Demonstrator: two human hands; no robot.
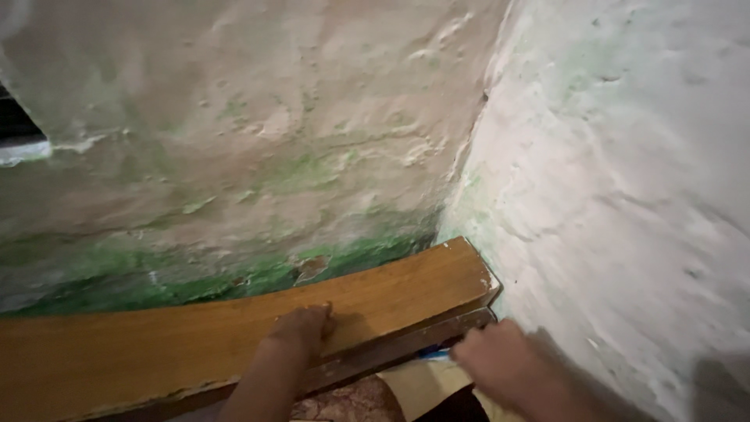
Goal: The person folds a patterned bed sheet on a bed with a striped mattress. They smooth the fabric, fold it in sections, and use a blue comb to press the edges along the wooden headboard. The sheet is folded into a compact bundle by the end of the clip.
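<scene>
— Right hand (500, 363), nearest: what's its grip on?
— A blue-tipped thing (432, 354), pinched beside the wooden board's (234, 336) corner; blurred.
— Left hand (301, 328)?
— Curled fingers pressed on the board's top, against the peeling wall (273, 141).

Rough plaster and smooth wood in a corner

The walls (312, 117) are coarse, lumpy plaster, matt whitish with flaking green paint toward 8 o'clock. The board (156, 344) is smooth brown wood with a slight sheen, its edge chipped. At 6 o'clock lies matt tan cardboard (418, 383).
</scene>
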